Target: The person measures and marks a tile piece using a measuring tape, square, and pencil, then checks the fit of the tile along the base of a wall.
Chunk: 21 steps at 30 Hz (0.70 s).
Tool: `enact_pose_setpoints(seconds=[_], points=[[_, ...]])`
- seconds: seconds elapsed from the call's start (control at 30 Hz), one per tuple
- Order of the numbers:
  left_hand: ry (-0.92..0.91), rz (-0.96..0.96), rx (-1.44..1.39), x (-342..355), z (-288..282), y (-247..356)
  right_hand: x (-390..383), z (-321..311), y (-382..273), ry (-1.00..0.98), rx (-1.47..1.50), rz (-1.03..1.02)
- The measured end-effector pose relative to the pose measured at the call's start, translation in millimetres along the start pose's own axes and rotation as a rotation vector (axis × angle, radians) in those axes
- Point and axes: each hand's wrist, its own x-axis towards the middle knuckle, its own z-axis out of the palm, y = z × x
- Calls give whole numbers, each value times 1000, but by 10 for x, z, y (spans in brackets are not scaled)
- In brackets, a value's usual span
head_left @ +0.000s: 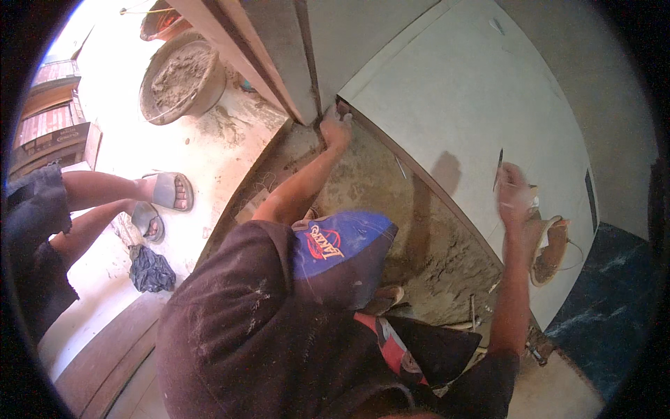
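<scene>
My left hand (335,126) is closed at the far corner of a pale board or tile (419,84), by the foot of a door frame (300,84); what its fingers hold is hidden. My right hand (513,187) is raised over the pale surface, closed on a thin dark pencil-like stick (500,160). Under my arms is a rough, dusty grey patch of floor (433,258). My blue-clad knee (349,244) and dark shirt fill the middle and bottom.
Another person's legs in sandals (167,192) stand at left beside a crumpled black bag (150,269). A bucket of grey mortar (178,80) sits upper left. A small wire-handled container (548,255) is at right, with hand tools (474,314) lower down. Dark marbled tiling (593,300) borders the right.
</scene>
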Motion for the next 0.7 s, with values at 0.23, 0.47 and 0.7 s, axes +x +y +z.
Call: enact_pose_setpoints(seconds=[0.23,0.47,0.7], points=[[-37,-110,-15,41,56,-184,191,1998,-1478,-184,294,-108],[24,-149,-134,49,7,-223,286,2885,-2003,-152,82,-243],[77,-152,-243,40,-3,-158,397,3045,-2126,-155,53,-187]])
